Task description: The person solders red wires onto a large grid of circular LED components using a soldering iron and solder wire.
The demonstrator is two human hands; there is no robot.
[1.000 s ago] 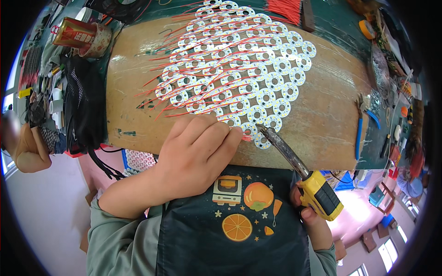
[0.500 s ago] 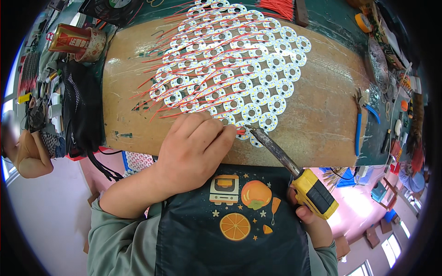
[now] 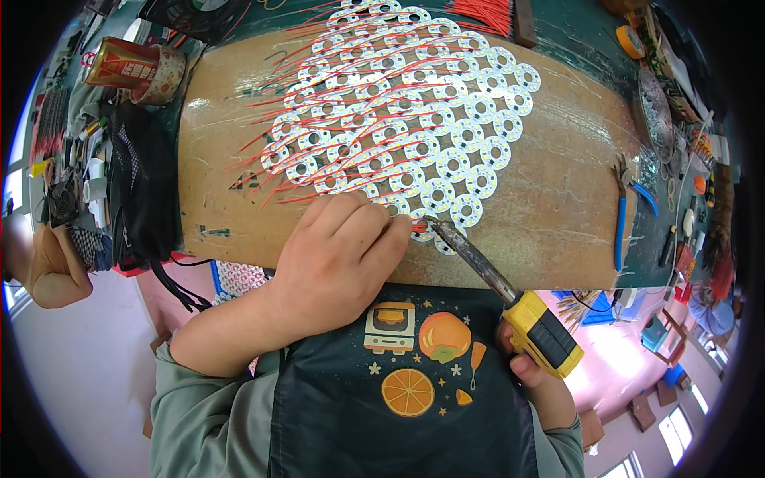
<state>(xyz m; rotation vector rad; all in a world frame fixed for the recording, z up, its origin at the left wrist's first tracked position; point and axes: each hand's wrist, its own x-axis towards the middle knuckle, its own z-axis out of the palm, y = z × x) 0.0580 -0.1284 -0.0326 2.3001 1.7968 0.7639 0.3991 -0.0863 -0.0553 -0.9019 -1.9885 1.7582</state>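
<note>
A sheet of joined white ring-shaped LED boards (image 3: pixel 453 165) lies on the brown work board, with thin red wires (image 3: pixel 319 145) running from many rings out to the left. My left hand (image 3: pixel 339 255) is closed at the sheet's near edge, its thumb and forefinger pinching red wire; short red ends show just beyond the fingertips. A soldering iron (image 3: pixel 478 267) with a yellow and black handle is held in my right hand (image 3: pixel 522 366), whose fingers are partly hidden behind the handle. The iron's dark tip is at the near rings, close beside the red ends; whether it touches them I cannot tell.
Blue-handled pliers (image 3: pixel 620 219) lie at the right of the brown work board (image 3: pixel 558 231). A red can (image 3: pixel 119 65) leans in a stained cup (image 3: pixel 163 76) beside a black bag (image 3: pixel 143 175) on the left. More red wires (image 3: pixel 482 14) sit at the back. Another person (image 3: pixel 56 267) is at far left.
</note>
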